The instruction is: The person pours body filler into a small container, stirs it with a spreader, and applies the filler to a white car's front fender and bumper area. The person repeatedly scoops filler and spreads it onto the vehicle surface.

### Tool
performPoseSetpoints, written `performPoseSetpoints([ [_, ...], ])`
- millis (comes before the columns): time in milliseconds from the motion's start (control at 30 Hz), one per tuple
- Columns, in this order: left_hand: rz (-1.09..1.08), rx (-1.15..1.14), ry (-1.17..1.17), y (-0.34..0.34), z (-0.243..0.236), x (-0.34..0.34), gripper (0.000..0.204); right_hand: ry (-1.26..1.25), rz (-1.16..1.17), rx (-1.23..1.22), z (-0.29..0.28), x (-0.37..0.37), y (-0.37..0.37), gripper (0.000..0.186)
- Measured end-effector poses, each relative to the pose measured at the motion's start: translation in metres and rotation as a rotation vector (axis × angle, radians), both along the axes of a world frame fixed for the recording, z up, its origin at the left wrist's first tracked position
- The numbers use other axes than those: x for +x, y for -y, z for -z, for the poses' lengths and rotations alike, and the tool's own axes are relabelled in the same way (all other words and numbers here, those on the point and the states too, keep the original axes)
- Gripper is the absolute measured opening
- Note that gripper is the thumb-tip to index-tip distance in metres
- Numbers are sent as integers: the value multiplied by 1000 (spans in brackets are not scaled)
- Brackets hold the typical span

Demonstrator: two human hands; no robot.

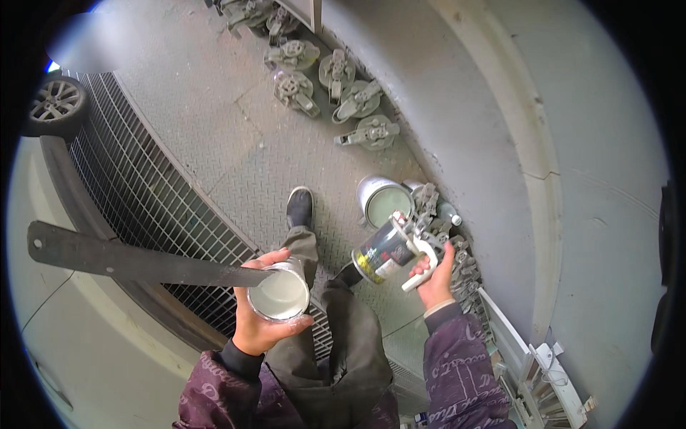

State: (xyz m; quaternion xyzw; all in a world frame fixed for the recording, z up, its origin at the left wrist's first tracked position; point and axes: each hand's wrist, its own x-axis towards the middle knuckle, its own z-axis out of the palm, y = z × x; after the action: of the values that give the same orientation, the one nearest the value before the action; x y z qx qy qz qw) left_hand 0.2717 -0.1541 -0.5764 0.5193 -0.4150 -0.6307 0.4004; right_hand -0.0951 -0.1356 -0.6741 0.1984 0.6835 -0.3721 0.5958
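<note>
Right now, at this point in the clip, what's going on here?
The person's left hand holds a cup with pale contents; a long flat strip has one end at its mouth. The right hand holds a dark can by a white handle, apart from the cup. An open bucket stands on the floor ahead.

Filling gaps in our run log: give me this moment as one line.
left hand: holds cup, pale contents | right hand: holds dark can by white handle | dark strip: end over cup
</note>
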Motion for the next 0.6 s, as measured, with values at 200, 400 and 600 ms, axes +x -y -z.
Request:
performPoseSetpoints([
  [200, 49, -29, 67, -23, 22, 13, 109, -84, 36, -16, 9, 1, 37, 63],
  [400, 27, -27, 92, -40, 36, 26, 110, -45, 54, -256, 10, 0, 44, 59],
  [600, 61, -6, 179, 3, 55, 39, 111, -282, -284, -583, 61, -1, 61, 41],
])
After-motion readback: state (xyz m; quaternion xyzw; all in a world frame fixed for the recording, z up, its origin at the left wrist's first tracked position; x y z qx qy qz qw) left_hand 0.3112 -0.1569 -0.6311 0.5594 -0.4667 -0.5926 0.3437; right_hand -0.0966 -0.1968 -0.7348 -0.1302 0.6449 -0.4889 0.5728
